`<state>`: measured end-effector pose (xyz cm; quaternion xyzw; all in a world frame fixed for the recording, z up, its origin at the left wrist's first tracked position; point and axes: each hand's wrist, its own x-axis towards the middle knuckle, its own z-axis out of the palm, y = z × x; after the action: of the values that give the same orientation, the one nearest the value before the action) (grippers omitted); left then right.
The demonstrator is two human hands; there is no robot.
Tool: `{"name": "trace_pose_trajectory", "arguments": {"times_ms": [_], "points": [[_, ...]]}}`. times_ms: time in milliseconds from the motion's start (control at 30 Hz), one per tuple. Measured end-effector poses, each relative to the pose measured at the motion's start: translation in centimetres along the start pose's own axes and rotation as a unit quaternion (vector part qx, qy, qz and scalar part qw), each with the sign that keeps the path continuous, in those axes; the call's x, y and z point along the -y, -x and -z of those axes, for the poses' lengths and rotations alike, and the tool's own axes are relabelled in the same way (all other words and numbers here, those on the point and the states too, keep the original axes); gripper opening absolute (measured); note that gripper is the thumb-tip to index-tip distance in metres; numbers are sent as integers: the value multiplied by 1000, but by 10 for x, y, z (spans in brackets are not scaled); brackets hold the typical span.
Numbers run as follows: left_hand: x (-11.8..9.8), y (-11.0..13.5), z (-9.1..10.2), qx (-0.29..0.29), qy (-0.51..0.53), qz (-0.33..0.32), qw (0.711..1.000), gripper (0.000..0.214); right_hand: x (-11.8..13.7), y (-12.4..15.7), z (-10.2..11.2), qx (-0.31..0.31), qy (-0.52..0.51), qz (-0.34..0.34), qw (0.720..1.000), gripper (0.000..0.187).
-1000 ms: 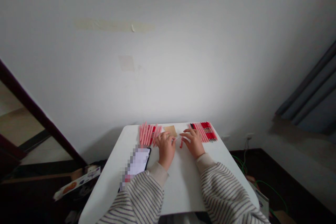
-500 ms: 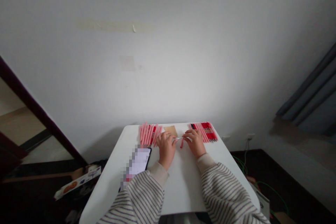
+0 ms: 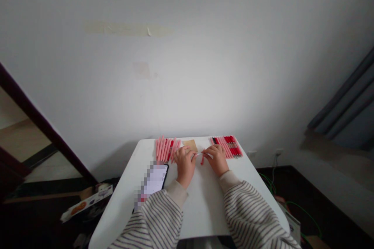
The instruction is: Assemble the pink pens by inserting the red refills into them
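My left hand (image 3: 185, 164) and my right hand (image 3: 216, 158) rest on the white table (image 3: 201, 210), fingers curled, close together. Between their fingertips they pinch a thin pale pen part (image 3: 199, 154). A small red piece (image 3: 201, 160) lies on the table just below it. A fan of pink pens (image 3: 166, 149) lies beyond my left hand. A neat row of pink and red pens (image 3: 228, 146) lies beyond my right hand. A small tan card (image 3: 190, 145) sits between the two groups.
A phone (image 3: 152, 184) with a lit screen lies at the table's left, by my left sleeve. A white wall stands right behind the table. On the floor are a printed box (image 3: 86, 201) at left and cables (image 3: 280, 202) at right.
My right hand has shifted slightly left toward my left hand, and the two now meet at the thin part. Everything else on the table stays put.
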<state>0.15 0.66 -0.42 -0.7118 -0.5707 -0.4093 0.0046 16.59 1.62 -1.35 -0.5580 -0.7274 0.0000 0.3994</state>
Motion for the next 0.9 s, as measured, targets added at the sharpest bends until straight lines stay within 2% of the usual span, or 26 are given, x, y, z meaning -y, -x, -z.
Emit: {"name": "trace_pose_trajectory", "arguments": {"times_ms": [200, 433, 900], "points": [[-2, 0, 2, -5, -8, 4, 1000, 13, 2, 0, 1, -1, 4, -5, 1000, 19], [-2, -1, 7, -8, -25, 22, 999, 13, 3, 0, 3, -7, 22, -11, 1000, 12], [3, 2, 13, 3, -141, 78, 987, 13, -1, -1, 2, -26, 29, -46, 998, 15]]}}
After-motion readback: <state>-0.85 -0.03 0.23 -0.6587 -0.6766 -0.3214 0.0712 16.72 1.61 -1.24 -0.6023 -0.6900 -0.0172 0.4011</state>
